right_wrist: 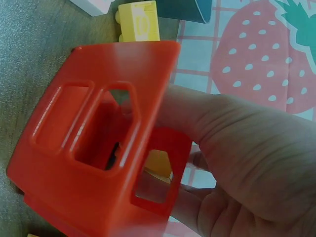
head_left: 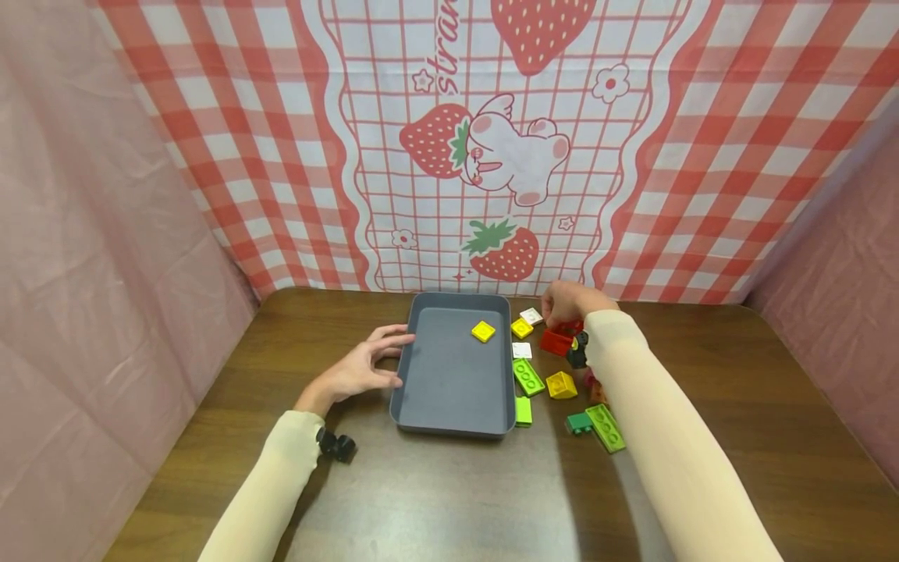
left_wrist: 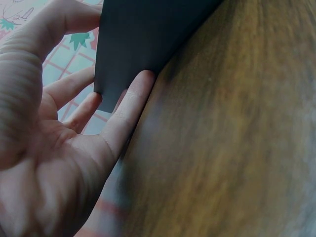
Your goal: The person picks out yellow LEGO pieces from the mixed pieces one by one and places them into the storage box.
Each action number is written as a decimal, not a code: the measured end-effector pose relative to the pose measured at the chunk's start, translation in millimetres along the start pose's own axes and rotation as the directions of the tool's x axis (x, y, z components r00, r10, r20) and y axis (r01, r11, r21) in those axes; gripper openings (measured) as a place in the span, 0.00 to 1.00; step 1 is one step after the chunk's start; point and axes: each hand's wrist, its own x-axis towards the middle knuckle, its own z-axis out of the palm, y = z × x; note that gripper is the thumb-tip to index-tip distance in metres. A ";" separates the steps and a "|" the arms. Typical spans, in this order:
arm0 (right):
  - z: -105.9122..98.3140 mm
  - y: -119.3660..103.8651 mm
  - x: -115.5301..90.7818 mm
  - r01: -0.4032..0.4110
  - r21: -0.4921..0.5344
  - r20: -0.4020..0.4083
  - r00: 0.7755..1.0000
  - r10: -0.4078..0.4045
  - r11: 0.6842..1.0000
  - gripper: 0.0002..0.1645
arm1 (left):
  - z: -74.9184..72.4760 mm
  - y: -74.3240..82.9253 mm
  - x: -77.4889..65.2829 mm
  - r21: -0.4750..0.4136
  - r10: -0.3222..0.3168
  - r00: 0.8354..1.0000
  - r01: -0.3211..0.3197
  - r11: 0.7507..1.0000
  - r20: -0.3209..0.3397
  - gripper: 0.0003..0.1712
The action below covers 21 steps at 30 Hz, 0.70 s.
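My left hand [head_left: 356, 367] is at the left side of a dark grey rectangular tray [head_left: 449, 431], fingers spread and touching its outer wall. The left wrist view has its fingertips against the tray's side [left_wrist: 133, 39], close to the wooden tabletop. Inside the tray lies one yellow square block [head_left: 483, 332]. To the right of the tray, my right hand [head_left: 567, 303] grips a hollow red toy cab [head_left: 555, 342] with window openings. In the right wrist view the thumb reaches over the red cab [right_wrist: 74, 182], and other fingers are partly hidden behind it.
Loose toy blocks lie right of the tray: white blocks [head_left: 522, 350], a yellow block [head_left: 522, 328], a yellow sloped block [head_left: 561, 385], lime-green blocks [head_left: 528, 377] and a dark green block [head_left: 579, 423]. A strawberry-print cloth [head_left: 449, 234] hangs behind the table [head_left: 421, 499].
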 end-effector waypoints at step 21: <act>-13.2 -5.8 -2.5 0.034 0.032 -0.056 0.998 -0.032 0.999 0.03 | 0.4 0.3 -0.4 -0.007 -0.003 1.000 0.003 1.000 0.003 0.48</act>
